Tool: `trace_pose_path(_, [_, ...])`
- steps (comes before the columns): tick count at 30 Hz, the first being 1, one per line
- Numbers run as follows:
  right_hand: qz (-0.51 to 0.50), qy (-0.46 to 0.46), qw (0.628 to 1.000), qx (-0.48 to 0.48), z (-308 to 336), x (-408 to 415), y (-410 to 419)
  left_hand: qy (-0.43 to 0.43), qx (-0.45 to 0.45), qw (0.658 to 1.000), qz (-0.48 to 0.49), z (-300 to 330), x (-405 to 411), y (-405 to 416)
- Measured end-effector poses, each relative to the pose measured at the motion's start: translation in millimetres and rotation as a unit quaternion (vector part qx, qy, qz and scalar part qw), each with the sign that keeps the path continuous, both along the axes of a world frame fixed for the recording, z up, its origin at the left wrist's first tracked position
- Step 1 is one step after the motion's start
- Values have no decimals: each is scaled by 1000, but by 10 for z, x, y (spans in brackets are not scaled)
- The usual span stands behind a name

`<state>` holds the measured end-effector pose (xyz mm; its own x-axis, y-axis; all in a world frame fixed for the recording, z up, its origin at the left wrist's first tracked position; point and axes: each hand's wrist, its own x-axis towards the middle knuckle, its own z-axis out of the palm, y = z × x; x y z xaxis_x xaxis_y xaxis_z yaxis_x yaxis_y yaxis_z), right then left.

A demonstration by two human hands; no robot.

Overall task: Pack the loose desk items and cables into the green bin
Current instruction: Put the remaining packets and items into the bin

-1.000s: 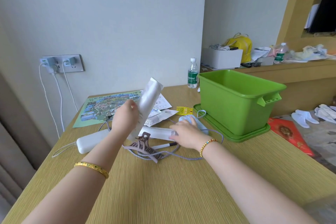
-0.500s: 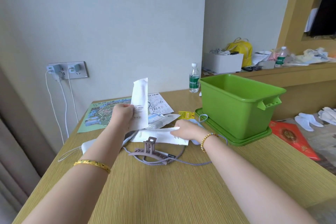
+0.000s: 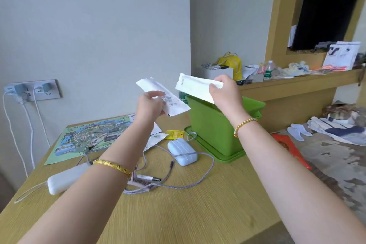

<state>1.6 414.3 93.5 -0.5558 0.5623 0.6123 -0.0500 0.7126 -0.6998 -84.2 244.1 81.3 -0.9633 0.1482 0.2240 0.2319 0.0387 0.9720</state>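
Observation:
The green bin (image 3: 210, 130) stands on its green lid at the desk's right side. My right hand (image 3: 223, 93) holds a long white packet (image 3: 195, 87) in the air above the bin's near rim. My left hand (image 3: 150, 105) grips a second white packet (image 3: 168, 99) raised left of the bin. On the desk below lie a pale blue power bank (image 3: 182, 153), a purple braided cable (image 3: 190, 184), a white power bank (image 3: 65, 180), a marker pen (image 3: 148, 178), a hair clip partly hidden by my left arm, a yellow tag (image 3: 175, 134) and loose papers (image 3: 156, 138).
A colourful map (image 3: 87, 138) lies at the desk's back left. Chargers and white cables (image 3: 29, 93) hang from the wall socket. A cluttered shelf with a yellow bag (image 3: 231, 63) and bottle (image 3: 268, 73) runs behind the bin. A red envelope (image 3: 285, 146) lies right of the desk.
My right hand picked the long white packet off the desk and lifted it above the bin. My left hand raised its packet and moved right toward the bin.

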Motion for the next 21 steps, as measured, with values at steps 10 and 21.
trace_pose_path(10, [-110,-284,952,-9,-83,-77,776,66,-106,985,-118,125,189,1066])
trace_pose_path(21, [-89,-199,976,-19,-246,-63,1194,104,-353,908,-198,-70,8,1620])
